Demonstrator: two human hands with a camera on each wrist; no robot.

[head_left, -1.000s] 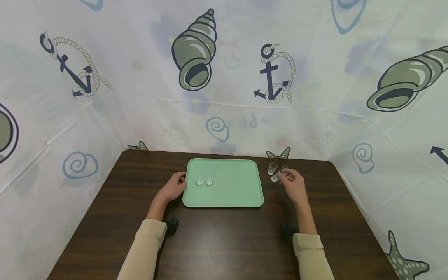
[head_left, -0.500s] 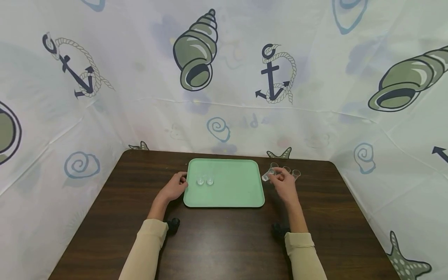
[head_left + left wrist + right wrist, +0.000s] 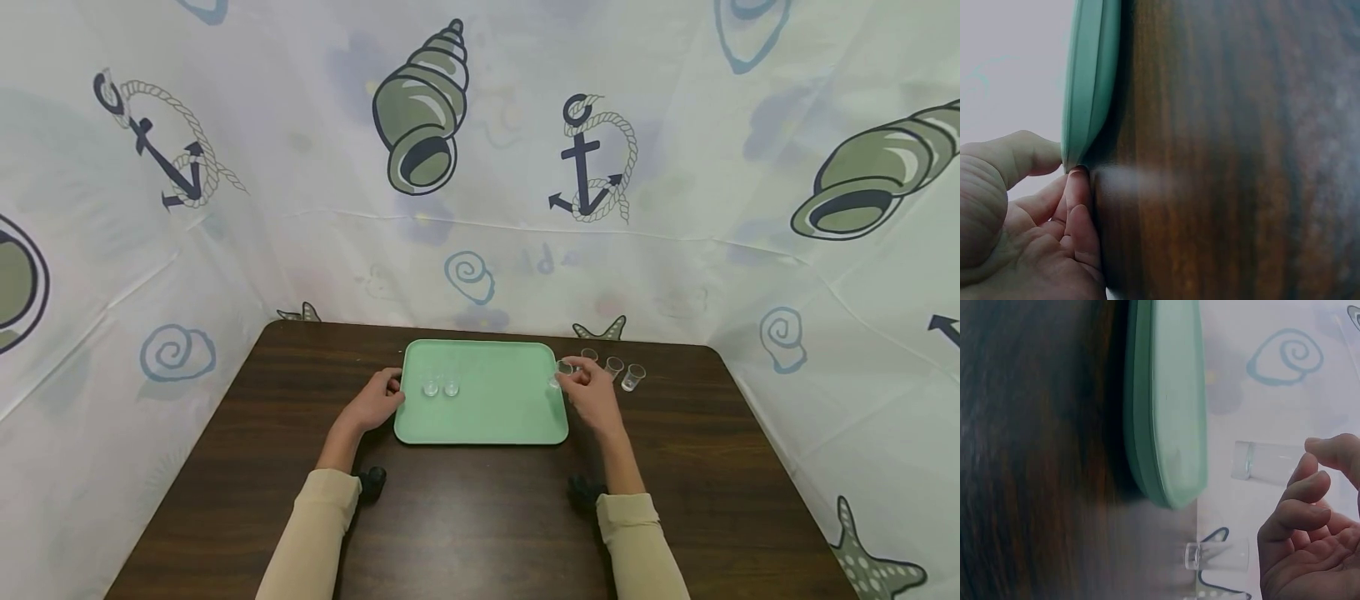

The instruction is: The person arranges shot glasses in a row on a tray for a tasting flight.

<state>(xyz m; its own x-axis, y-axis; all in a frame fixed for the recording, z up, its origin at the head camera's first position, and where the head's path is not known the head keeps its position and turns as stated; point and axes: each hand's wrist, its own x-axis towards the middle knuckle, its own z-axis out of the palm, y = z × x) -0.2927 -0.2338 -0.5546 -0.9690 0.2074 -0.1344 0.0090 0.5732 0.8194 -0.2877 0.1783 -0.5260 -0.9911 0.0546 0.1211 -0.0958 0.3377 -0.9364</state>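
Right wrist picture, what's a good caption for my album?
A right hand pinches a clear cup near a green tray, with another cup on the table.

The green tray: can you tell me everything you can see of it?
The green tray is a pale mint rectangle with rounded corners and a raised rim, apparently plastic. It lies flat, face up, on the dark wood-look table. Two small clear cups stand side by side on its left part. The left hand holds its left edge. Near its right edge, the right hand holds another clear cup, apart from the tray.
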